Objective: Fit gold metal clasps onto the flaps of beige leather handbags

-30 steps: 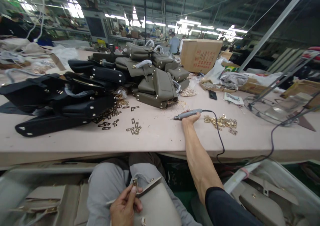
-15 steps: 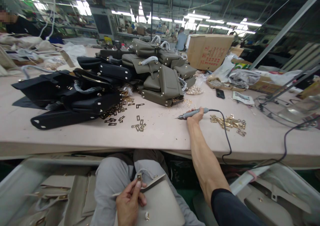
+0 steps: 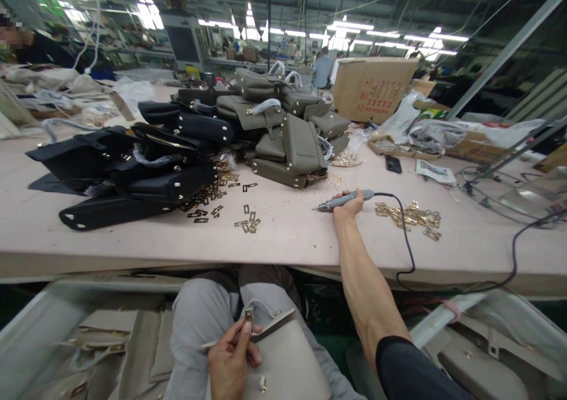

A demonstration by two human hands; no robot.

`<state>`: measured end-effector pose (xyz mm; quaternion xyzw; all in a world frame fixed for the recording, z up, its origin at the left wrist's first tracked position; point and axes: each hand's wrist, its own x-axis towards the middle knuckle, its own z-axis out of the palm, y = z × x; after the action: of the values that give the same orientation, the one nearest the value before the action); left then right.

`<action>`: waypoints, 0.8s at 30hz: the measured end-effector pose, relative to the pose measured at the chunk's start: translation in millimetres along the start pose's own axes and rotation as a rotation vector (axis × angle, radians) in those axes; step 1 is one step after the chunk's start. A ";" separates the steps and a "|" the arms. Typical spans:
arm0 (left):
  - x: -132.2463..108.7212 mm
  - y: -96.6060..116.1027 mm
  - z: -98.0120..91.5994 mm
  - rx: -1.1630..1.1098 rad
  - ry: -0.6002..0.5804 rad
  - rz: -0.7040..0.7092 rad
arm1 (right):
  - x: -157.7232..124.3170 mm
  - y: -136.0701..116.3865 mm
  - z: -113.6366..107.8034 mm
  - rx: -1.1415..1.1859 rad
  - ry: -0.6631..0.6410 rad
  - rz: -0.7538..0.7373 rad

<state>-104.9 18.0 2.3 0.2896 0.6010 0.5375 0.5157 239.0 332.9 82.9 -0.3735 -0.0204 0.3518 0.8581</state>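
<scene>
On my lap lies a light grey bag (image 3: 292, 358) with its flap edge raised. My left hand (image 3: 233, 353) pinches a small gold metal plate (image 3: 248, 316) at that flap, thumb on top. My right hand (image 3: 351, 204) is wrapped round a grey electric screwdriver (image 3: 330, 203) just above the table, its tip pointing left and its dark cable running off to the right. A gold twist lock (image 3: 263, 383) shows on the bag's front, below my left fingers.
Black bags (image 3: 119, 205) and olive bags (image 3: 305, 146) are piled on the table (image 3: 283, 249). Gold plates (image 3: 410, 215) lie right of my right hand; others (image 3: 248, 220) lie left. Bins of grey bags (image 3: 26, 323) flank my legs. A phone (image 3: 393, 164) lies farther back.
The whole view has shifted slightly, so things appear a little farther right. Both hands keep their grips, with hardly any movement of their own.
</scene>
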 end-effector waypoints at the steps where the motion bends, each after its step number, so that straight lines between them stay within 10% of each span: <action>1: 0.0 0.1 0.4 -0.007 0.003 0.002 | 0.1 -0.5 -0.2 0.002 -0.003 -0.001; 24: 7.9 -20.6 -7.0 -0.025 -0.038 0.036 | 1.5 0.7 -0.2 0.014 0.005 -0.053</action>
<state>-109.6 17.5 -20.3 0.3039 0.5791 0.5487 0.5208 239.8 334.1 82.0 -0.3679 -0.0257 0.3281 0.8697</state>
